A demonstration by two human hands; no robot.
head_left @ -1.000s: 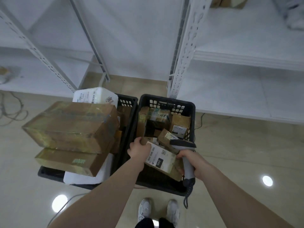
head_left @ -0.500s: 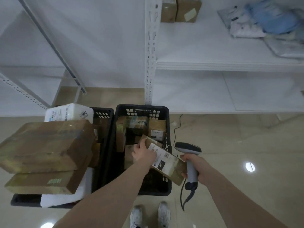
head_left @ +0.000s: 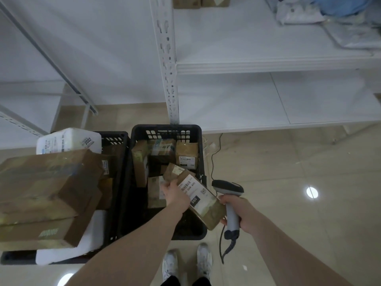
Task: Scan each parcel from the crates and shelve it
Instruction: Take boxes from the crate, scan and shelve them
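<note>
Left grip [head_left: 175, 196] closed on labelled parcel [head_left: 201, 201] — arm outstretched over crate [head_left: 134, 182], right grip [head_left: 240, 212] clasping scanner [head_left: 228, 195].

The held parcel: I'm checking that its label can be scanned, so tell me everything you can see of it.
The parcel is a flat brown cardboard box, tilted, over the right crate's near right corner. A white label faces up, with a barcode, a small square code and a black tag reading 060. The left hand grips its upper left edge; the right hand, holding the scanner, touches its right side.
</note>
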